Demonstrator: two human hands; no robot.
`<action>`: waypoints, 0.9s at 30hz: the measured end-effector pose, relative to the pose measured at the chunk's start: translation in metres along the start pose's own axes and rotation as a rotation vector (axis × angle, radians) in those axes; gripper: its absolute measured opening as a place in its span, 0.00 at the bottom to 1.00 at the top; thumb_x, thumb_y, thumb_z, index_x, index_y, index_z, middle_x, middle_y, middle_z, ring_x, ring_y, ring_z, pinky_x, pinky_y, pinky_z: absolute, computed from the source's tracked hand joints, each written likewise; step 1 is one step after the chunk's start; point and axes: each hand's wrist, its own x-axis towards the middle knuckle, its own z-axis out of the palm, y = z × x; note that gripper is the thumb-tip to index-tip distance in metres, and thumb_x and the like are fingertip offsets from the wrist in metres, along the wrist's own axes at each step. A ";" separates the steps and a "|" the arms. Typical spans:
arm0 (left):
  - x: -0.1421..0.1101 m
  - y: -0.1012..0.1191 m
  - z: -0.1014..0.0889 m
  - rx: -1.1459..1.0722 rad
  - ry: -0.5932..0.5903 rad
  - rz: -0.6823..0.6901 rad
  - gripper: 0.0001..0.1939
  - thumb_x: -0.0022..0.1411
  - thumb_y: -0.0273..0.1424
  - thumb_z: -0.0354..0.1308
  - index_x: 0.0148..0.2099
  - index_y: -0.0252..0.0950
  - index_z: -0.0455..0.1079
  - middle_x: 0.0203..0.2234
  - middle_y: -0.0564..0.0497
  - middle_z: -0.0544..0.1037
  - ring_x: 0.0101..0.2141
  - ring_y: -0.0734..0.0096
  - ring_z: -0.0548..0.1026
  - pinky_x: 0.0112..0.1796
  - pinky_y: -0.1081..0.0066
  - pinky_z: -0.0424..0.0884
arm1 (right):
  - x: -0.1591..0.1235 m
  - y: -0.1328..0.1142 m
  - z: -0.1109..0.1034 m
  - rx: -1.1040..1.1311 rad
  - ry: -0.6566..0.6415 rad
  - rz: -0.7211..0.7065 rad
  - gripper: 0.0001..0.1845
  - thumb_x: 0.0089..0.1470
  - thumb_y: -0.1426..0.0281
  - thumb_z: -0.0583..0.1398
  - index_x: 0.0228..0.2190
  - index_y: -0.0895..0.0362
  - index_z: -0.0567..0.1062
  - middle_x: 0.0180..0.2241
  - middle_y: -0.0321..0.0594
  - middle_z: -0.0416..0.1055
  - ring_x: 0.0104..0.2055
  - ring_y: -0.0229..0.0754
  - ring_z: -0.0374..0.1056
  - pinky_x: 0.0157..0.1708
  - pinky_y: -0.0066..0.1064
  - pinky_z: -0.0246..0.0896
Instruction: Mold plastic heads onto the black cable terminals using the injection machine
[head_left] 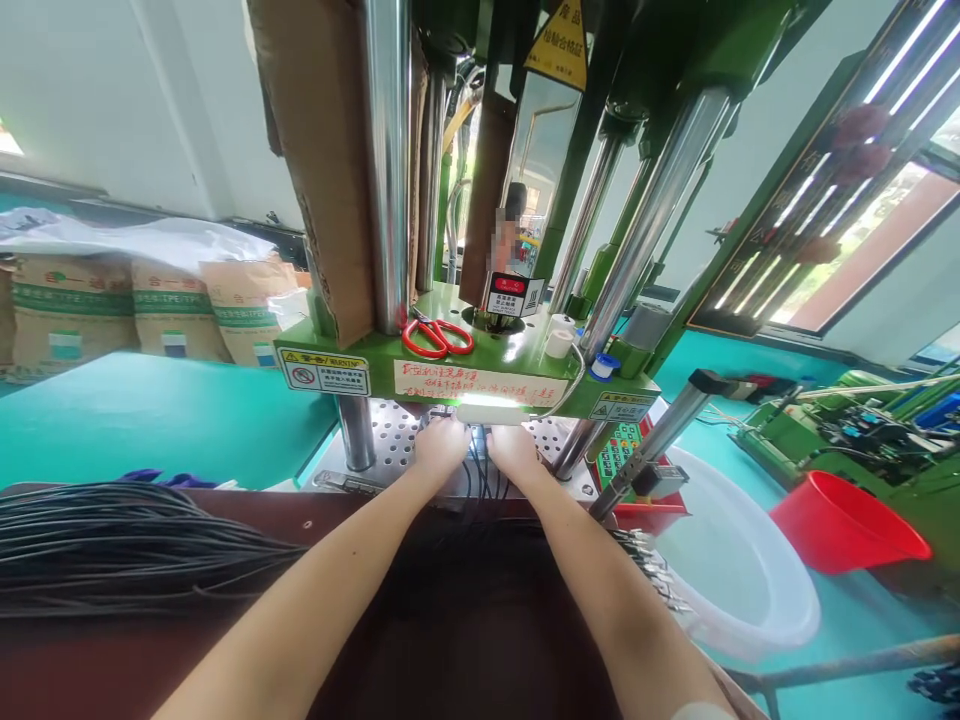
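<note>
Both my arms reach forward beneath the green head of a press machine [352, 345]. My left hand [442, 445] is closed, with its fingers curled on the far side. Close beside it my right hand [514, 450] is closed in the same way. Between them shows part of a small grey-blue metal block [479, 438] on the perforated metal bed [390, 440]. Several thin black cables [484, 485] run from there towards me. What the fingers grip is hidden by the hands. A lit white lamp bar [491, 412] hangs just above both hands.
Red-handled scissors [437, 340] and white spools [559, 340] lie on the machine's ledge. A thick bundle of black cables [127, 545] covers the brown table's left side. Cable ends with metal connectors [656, 570] lie at right, beside a white tub [795, 600] and red bucket [847, 525].
</note>
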 end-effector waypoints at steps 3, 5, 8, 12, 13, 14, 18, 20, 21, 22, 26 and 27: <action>0.005 -0.003 0.006 -0.009 -0.008 0.008 0.16 0.57 0.26 0.44 0.42 0.27 0.71 0.33 0.37 0.75 0.37 0.56 0.73 0.35 0.64 0.68 | 0.004 -0.001 0.005 -0.009 0.002 0.004 0.14 0.55 0.74 0.50 0.36 0.61 0.75 0.38 0.52 0.73 0.41 0.50 0.69 0.37 0.36 0.62; 0.009 -0.006 0.010 -0.014 -0.003 0.018 0.16 0.56 0.24 0.44 0.42 0.27 0.71 0.33 0.37 0.75 0.38 0.57 0.73 0.36 0.64 0.67 | 0.006 -0.001 0.009 -0.010 0.010 0.003 0.15 0.55 0.75 0.49 0.37 0.61 0.74 0.39 0.53 0.73 0.42 0.50 0.69 0.38 0.36 0.62; 0.012 -0.008 0.012 -0.017 0.007 0.029 0.17 0.56 0.24 0.43 0.43 0.27 0.71 0.32 0.37 0.75 0.39 0.57 0.72 0.38 0.65 0.67 | 0.007 0.000 0.012 -0.008 0.015 -0.002 0.15 0.55 0.76 0.48 0.37 0.62 0.74 0.39 0.54 0.72 0.42 0.51 0.69 0.39 0.37 0.62; 0.008 0.000 0.007 -0.009 0.036 0.054 0.18 0.59 0.25 0.40 0.43 0.29 0.71 0.35 0.37 0.75 0.42 0.55 0.71 0.38 0.62 0.67 | 0.006 0.001 0.010 0.005 0.018 -0.037 0.17 0.58 0.74 0.46 0.39 0.61 0.73 0.41 0.53 0.72 0.42 0.49 0.68 0.39 0.37 0.62; 0.005 0.003 0.004 -0.007 0.044 0.071 0.19 0.60 0.27 0.40 0.43 0.29 0.71 0.37 0.37 0.75 0.43 0.54 0.70 0.39 0.61 0.66 | 0.006 0.000 0.008 0.011 0.020 -0.052 0.17 0.59 0.73 0.45 0.40 0.60 0.72 0.42 0.52 0.71 0.43 0.49 0.68 0.39 0.36 0.61; 0.002 0.006 0.003 -0.006 0.049 0.093 0.18 0.60 0.29 0.41 0.43 0.30 0.71 0.38 0.37 0.74 0.44 0.52 0.70 0.39 0.60 0.66 | 0.006 0.000 0.007 0.016 0.021 -0.067 0.17 0.59 0.72 0.45 0.41 0.59 0.72 0.42 0.50 0.71 0.44 0.48 0.68 0.40 0.35 0.61; -0.005 0.016 0.001 -0.004 0.026 0.180 0.16 0.58 0.28 0.44 0.37 0.30 0.73 0.33 0.37 0.76 0.41 0.52 0.71 0.39 0.59 0.66 | 0.011 -0.004 0.006 0.031 0.023 -0.094 0.16 0.59 0.70 0.46 0.40 0.57 0.72 0.42 0.47 0.72 0.43 0.46 0.67 0.40 0.34 0.61; -0.004 0.017 0.002 -0.008 0.017 0.194 0.15 0.58 0.26 0.45 0.36 0.29 0.73 0.31 0.38 0.76 0.39 0.53 0.71 0.40 0.59 0.65 | 0.015 -0.006 0.009 0.034 0.030 -0.092 0.16 0.58 0.70 0.47 0.40 0.57 0.72 0.42 0.46 0.72 0.43 0.46 0.67 0.39 0.33 0.61; -0.002 0.017 0.003 -0.012 0.018 0.194 0.15 0.57 0.25 0.44 0.36 0.29 0.73 0.31 0.38 0.76 0.39 0.54 0.72 0.40 0.60 0.65 | 0.017 -0.007 0.011 0.035 0.036 -0.091 0.16 0.58 0.69 0.47 0.39 0.58 0.73 0.42 0.46 0.72 0.43 0.46 0.67 0.39 0.33 0.61; -0.001 0.016 0.004 -0.017 0.020 0.190 0.15 0.58 0.24 0.44 0.36 0.29 0.73 0.31 0.38 0.76 0.39 0.54 0.72 0.40 0.60 0.64 | 0.019 -0.008 0.013 0.035 0.042 -0.090 0.16 0.58 0.70 0.47 0.39 0.58 0.73 0.42 0.46 0.72 0.44 0.47 0.67 0.39 0.33 0.61; 0.004 0.013 0.008 -0.032 0.034 0.170 0.16 0.59 0.25 0.43 0.38 0.30 0.73 0.33 0.40 0.76 0.41 0.56 0.71 0.42 0.61 0.63 | 0.023 -0.010 0.022 0.035 0.067 -0.084 0.17 0.58 0.71 0.47 0.41 0.59 0.72 0.40 0.48 0.72 0.47 0.48 0.65 0.42 0.34 0.59; 0.005 0.013 0.010 -0.033 0.036 0.167 0.16 0.59 0.25 0.43 0.38 0.30 0.73 0.33 0.40 0.76 0.41 0.57 0.71 0.43 0.62 0.63 | 0.024 -0.010 0.023 0.036 0.070 -0.083 0.17 0.58 0.71 0.47 0.41 0.59 0.72 0.40 0.48 0.73 0.47 0.48 0.64 0.42 0.34 0.59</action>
